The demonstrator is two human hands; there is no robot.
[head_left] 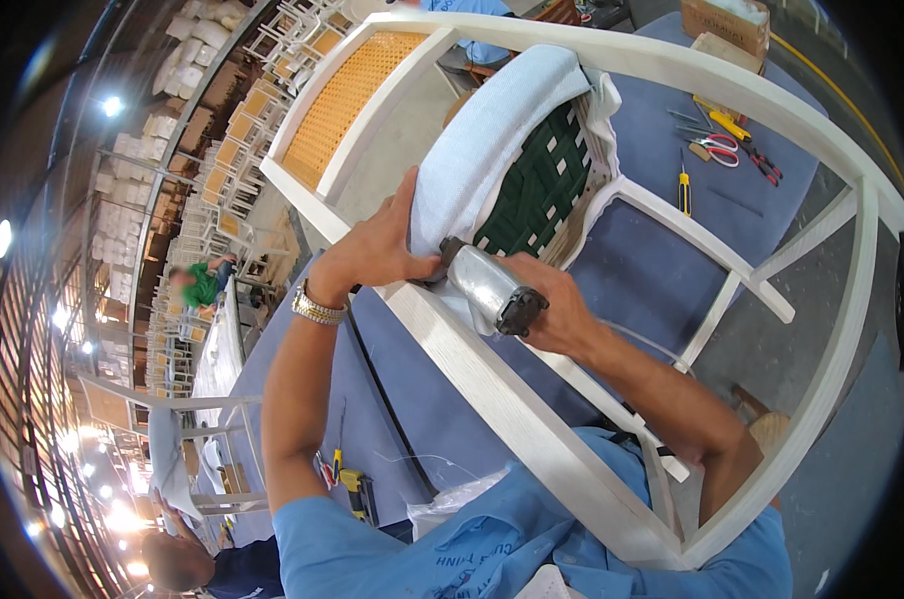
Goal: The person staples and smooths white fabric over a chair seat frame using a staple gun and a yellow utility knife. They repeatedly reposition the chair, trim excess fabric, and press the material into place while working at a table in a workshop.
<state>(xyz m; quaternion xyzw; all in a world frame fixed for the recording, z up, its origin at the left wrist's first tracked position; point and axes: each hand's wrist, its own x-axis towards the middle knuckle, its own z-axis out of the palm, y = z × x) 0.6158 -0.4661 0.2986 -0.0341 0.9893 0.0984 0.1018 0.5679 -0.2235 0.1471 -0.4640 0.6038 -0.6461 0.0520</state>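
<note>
A white wooden chair (pixel 472 374) with a woven cane back panel (pixel 347 95) lies tipped over on a blue-covered table. Pale blue fabric (pixel 492 125) wraps its padded seat, and dark green webbing (pixel 542 175) shows on the underside. My left hand (pixel 387 235) grips the fabric-covered seat edge, its thumb near the tool's nose. In my right hand (pixel 557 304) is a silver staple gun (pixel 482 285), its nose against or close to the fabric by my left thumb. The handle is mostly hidden by my fingers.
Red-handled scissors (pixel 719 150), pliers (pixel 764 168) and a yellow screwdriver (pixel 684 190) lie on the table (pixel 662 245). A cardboard box (pixel 723 28) stands at its far end. Another yellow-black tool (pixel 354 491) is near my left elbow. Co-workers (pixel 188 559) and stacked chairs are at left.
</note>
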